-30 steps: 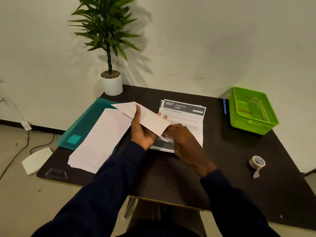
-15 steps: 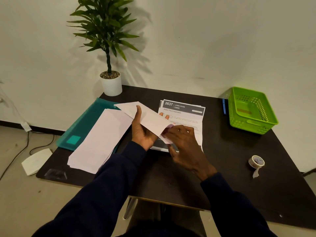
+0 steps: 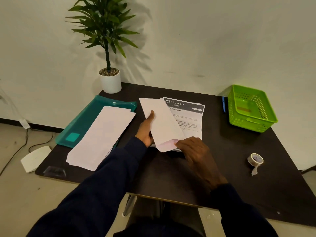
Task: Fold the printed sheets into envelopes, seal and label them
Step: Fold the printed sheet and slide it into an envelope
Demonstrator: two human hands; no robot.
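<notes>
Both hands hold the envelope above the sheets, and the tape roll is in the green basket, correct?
No: the head view shows the tape roll on the table, outside the basket. Left hand and right hand do hold the envelope above the sheets.

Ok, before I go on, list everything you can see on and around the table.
table: one, dark, centre of view
potted plant: one, green in white pot, table's far left corner
document folder: one, teal, table's left side
envelope stack: one, white, on the folder
printed sheets: small stack, white with dark header, mid-table
held envelope: one, white, over the sheets
pen: one, blue, left of basket
basket: one, green, far right corner
tape roll: one, whitish, table's right side
flat device: one, white, floor at left
left hand: one, grips held envelope's side
right hand: one, pinches its near end
</notes>
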